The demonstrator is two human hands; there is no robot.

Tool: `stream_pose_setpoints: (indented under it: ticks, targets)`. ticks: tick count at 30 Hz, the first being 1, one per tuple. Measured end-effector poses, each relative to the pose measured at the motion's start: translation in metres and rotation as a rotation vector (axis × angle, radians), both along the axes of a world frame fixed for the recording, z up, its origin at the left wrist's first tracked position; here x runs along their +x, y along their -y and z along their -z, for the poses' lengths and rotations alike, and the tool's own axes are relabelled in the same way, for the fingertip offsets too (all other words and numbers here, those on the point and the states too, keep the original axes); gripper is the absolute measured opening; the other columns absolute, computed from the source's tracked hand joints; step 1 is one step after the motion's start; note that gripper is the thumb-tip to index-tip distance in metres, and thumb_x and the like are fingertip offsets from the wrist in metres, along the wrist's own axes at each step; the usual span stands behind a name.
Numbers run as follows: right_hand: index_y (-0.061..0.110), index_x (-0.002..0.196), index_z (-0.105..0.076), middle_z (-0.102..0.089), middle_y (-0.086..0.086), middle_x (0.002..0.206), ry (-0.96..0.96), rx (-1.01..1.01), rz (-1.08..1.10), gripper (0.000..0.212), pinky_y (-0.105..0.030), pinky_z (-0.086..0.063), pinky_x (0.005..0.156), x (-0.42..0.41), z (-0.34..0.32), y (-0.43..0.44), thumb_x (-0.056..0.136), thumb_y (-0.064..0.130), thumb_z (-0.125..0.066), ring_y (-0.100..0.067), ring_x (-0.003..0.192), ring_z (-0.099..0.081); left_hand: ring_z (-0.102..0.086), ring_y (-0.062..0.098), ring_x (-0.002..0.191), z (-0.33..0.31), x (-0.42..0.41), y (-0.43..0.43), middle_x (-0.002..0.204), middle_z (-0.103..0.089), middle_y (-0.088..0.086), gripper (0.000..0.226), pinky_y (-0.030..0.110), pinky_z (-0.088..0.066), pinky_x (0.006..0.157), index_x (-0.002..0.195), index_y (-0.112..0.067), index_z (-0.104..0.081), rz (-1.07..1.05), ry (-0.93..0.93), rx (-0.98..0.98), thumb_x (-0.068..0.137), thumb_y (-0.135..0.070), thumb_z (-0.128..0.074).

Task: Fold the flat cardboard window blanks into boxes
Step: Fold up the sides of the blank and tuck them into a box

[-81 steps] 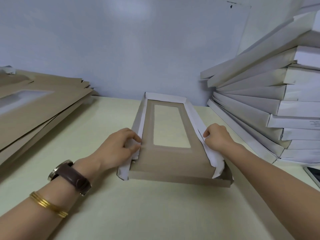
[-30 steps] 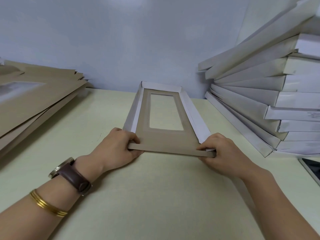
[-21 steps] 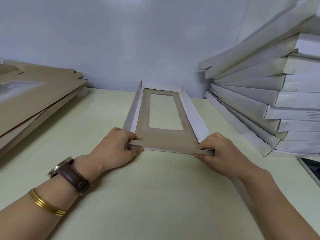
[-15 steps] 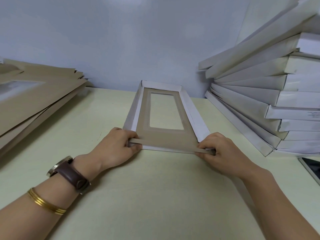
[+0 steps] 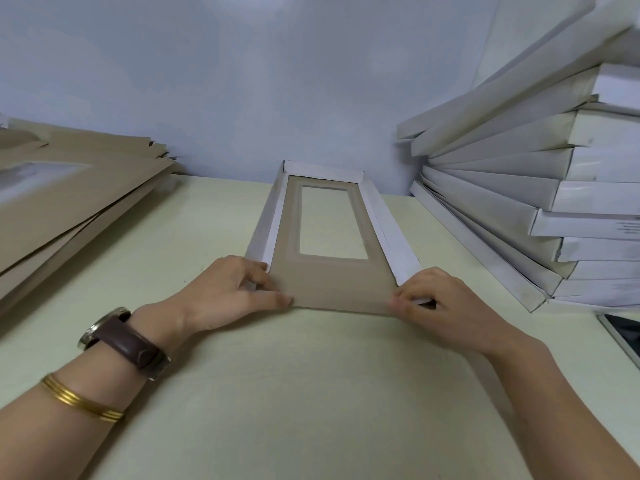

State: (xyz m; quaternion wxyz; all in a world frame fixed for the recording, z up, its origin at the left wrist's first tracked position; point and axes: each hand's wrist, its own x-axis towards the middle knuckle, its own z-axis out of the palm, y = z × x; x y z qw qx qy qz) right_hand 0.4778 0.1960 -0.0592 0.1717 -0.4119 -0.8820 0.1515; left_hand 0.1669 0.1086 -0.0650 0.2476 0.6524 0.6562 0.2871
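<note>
The near flap (image 5: 337,299) had dropped since half a second before: no longer a raised lip, it lay flat and brown between the hands. The left hand (image 5: 228,292) pinched the near left corner of the box (image 5: 329,271), thumb pressed on the panel. The right hand (image 5: 446,306) pinched the near right corner, fingers curled at the white side wall. The box sat mid-table (image 5: 294,393), its long and far walls standing, between the flat blanks (image 5: 69,202) on the left and the folded boxes (image 5: 512,199) stacked on the right.
</note>
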Motion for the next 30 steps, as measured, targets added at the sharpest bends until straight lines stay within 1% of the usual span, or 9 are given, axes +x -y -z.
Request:
stream_pose_setpoints:
  ticks: [3,6,8,11,15,17,21,26,30]
  targets:
    - [0.002,0.073,-0.065,-0.063,-0.004,0.079,-0.054,-0.044,0.079,0.068,-0.025,-0.042,0.081,0.000,0.000,0.000,0.095,0.059,-0.036,-0.012,0.092,-0.053,-0.043,-0.025,0.111,0.002,-0.001,-0.002,0.084,-0.069,-0.008,0.046,0.008,-0.037,0.083,0.070,-0.008,-0.070,-0.018,0.075,-0.006,0.083,-0.051,-0.064]
    - [0.000,0.079,-0.067,-0.066,-0.010,0.082,0.002,0.062,0.052,0.033,-0.023,-0.041,0.084,-0.001,0.006,-0.002,0.094,0.027,-0.056,-0.016,0.097,-0.053,-0.046,-0.013,0.118,0.002,0.003,-0.003,0.097,-0.065,-0.019,0.018,0.012,-0.035,0.086,0.070,-0.022,-0.076,-0.044,0.067,0.020,0.084,-0.033,-0.072]
    - [0.011,0.076,-0.071,-0.068,0.002,0.081,-0.011,0.077,0.036,0.014,-0.021,-0.042,0.083,-0.002,0.005,0.000,0.088,0.015,-0.063,-0.011,0.097,-0.054,-0.044,-0.012,0.117,0.002,0.004,-0.003,0.104,-0.062,-0.020,0.004,0.007,-0.032,0.086,0.080,-0.028,-0.077,-0.035,0.010,0.029,0.081,-0.026,-0.075]
    - [0.021,0.079,-0.073,-0.067,0.013,0.084,-0.017,0.106,0.031,0.016,-0.013,-0.039,0.080,-0.001,0.006,0.000,0.079,0.006,-0.068,-0.007,0.097,-0.054,-0.042,-0.010,0.115,0.003,0.004,-0.002,0.109,-0.053,-0.018,0.021,0.003,-0.028,0.084,0.093,-0.032,-0.075,-0.025,-0.105,0.055,0.078,-0.018,-0.074]
    - [0.019,0.086,-0.074,-0.067,0.011,0.092,-0.003,0.138,0.035,0.018,-0.005,-0.032,0.081,0.002,0.007,-0.002,0.074,0.006,-0.075,-0.011,0.100,-0.053,-0.042,0.004,0.127,0.004,0.005,-0.002,0.131,-0.053,-0.012,0.028,0.012,-0.026,0.088,0.100,-0.033,-0.072,-0.019,-0.178,0.080,0.076,-0.018,-0.075]
    - [0.018,0.090,-0.074,-0.064,0.011,0.097,-0.004,0.166,0.038,0.021,-0.003,-0.029,0.083,0.003,0.008,-0.004,0.072,0.007,-0.078,-0.012,0.103,-0.049,-0.048,0.006,0.113,0.005,0.004,-0.003,0.138,-0.047,-0.010,0.027,0.014,-0.030,0.083,0.097,-0.035,-0.070,-0.034,-0.195,0.090,0.075,-0.021,-0.076]
    - [0.020,0.094,-0.073,-0.052,0.012,0.108,-0.005,0.202,0.065,0.025,0.002,-0.026,0.083,0.003,0.010,-0.005,0.071,0.012,-0.080,-0.006,0.108,-0.034,-0.048,-0.003,0.080,0.008,0.002,-0.004,0.129,-0.038,-0.012,0.029,0.008,-0.033,0.070,0.095,-0.033,-0.068,-0.076,-0.196,0.122,0.070,-0.025,-0.081]
    - [0.031,0.086,-0.067,-0.033,0.008,0.117,-0.010,0.216,0.167,0.024,-0.007,-0.029,0.074,0.006,0.011,-0.003,0.068,0.022,-0.080,-0.005,0.106,-0.024,-0.047,-0.004,0.092,0.010,-0.002,-0.003,0.119,-0.014,-0.010,0.045,0.017,-0.037,0.081,0.099,-0.031,-0.058,-0.159,-0.189,0.102,0.063,-0.035,-0.085]
    - [0.038,0.082,-0.060,-0.030,0.009,0.107,0.015,0.135,0.227,0.023,-0.010,-0.031,0.066,0.009,0.011,-0.003,0.068,0.034,-0.078,-0.005,0.094,-0.037,-0.046,0.007,0.097,0.009,-0.006,-0.003,0.113,-0.027,-0.006,0.047,0.021,-0.037,0.085,0.098,-0.035,-0.056,-0.189,-0.217,0.035,0.062,-0.046,-0.084]
